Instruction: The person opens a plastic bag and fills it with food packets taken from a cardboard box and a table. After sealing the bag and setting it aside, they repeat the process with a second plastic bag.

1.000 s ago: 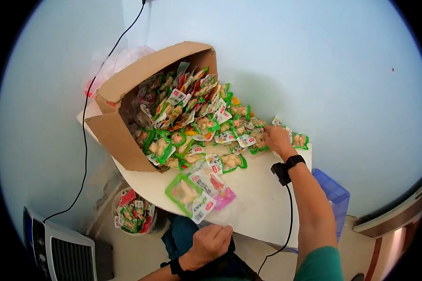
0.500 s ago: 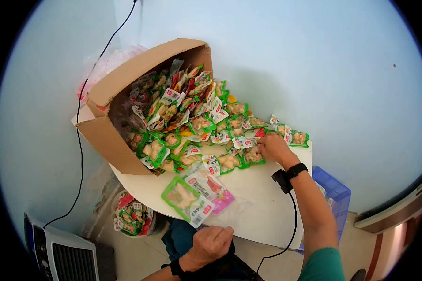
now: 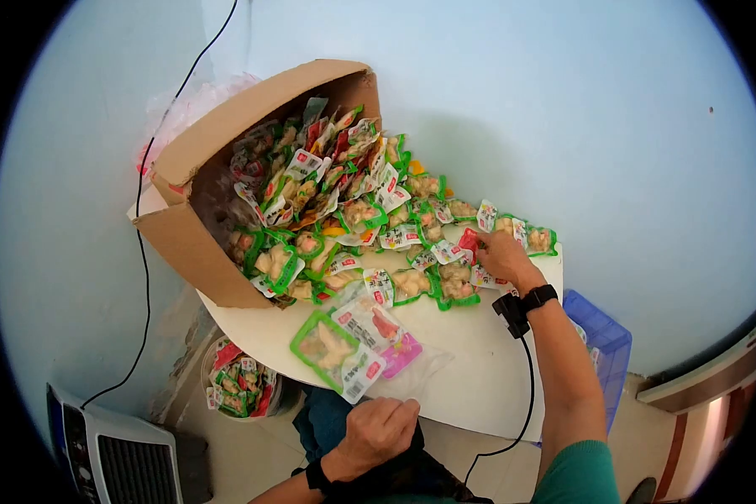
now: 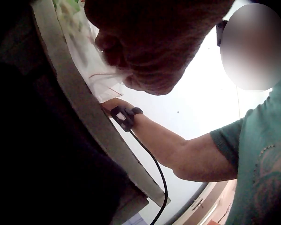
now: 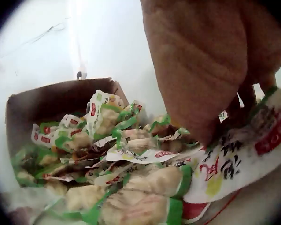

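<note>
My left hand (image 3: 374, 433), fingers curled, pinches the edge of a clear plastic bag (image 3: 424, 374) at the table's front edge. Two flat packs lie at the bag: a green-edged food pack (image 3: 328, 349) and a white-and-pink pack (image 3: 382, 323). My right hand (image 3: 506, 259) is at the right end of the spilled snack packs (image 3: 412, 286). In the right wrist view its thumb and fingers grip a white-labelled snack pack (image 5: 234, 164); some fingertips are hidden. A red piece of packaging (image 3: 469, 242) shows beside these fingers.
A cardboard box (image 3: 202, 256) on its side spills snack packs over the white table (image 3: 487, 378). A bucket of packs (image 3: 244, 391) stands below on the left, and a blue crate (image 3: 609, 336) on the right. A black cable (image 3: 529, 395) trails from the right wrist.
The right hand has shifted slightly right and down, and a red piece and a white label now show by its fingers. The left hand stays at the bag.
</note>
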Tool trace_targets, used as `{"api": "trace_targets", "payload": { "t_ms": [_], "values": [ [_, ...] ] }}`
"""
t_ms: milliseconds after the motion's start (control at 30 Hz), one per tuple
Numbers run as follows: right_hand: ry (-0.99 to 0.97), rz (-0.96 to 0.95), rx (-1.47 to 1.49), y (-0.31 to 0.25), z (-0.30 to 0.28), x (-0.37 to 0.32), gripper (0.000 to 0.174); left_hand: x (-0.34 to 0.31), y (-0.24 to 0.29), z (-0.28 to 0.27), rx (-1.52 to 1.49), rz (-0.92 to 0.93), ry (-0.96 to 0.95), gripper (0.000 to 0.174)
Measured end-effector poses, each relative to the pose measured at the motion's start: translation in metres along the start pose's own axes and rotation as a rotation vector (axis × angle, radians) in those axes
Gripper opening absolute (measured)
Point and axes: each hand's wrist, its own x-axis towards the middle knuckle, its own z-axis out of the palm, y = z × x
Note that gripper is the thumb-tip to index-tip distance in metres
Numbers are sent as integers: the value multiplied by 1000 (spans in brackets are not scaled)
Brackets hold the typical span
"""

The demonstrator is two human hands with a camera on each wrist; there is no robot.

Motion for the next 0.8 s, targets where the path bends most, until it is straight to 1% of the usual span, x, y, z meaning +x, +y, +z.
{"api": "trace_targets", "payload": {
  "t_ms": [67,167,233,267,333,467,567,633,667,767,800],
  "values": [
    [-18,-13,-79,-3,-6,-4,21,1,-1,2,8,8,14,20],
    [-109,38,-38,-17,-29,-20,22,1,-2,5,4,25,52,18],
    [-110,27,-106,-25,-39,-33,23,2,-1,6,-9,27,76,17],
    [-110,21,-139,-26,-40,-37,24,2,-1,4,1,16,48,18],
    [-82,85,-144,-19,-36,-38,25,0,0,1,21,-8,-12,19],
    [-95,147,-184,-13,-35,-39,23,0,3,1,1,-19,24,19],
    [26,244,-127,-15,-32,-39,18,0,4,-1,-4,-13,38,20],
    [65,32,-180,11,-12,-29,19,-1,4,-3,-12,-5,49,20],
    [77,-73,-200,11,-9,-30,21,-1,4,-3,-13,7,54,20],
    [14,-144,-164,9,-5,-26,30,-2,4,-3,-9,6,57,21],
    [61,-183,-164,10,0,-25,33,-3,4,-4,-10,0,52,21]
  ]
}}
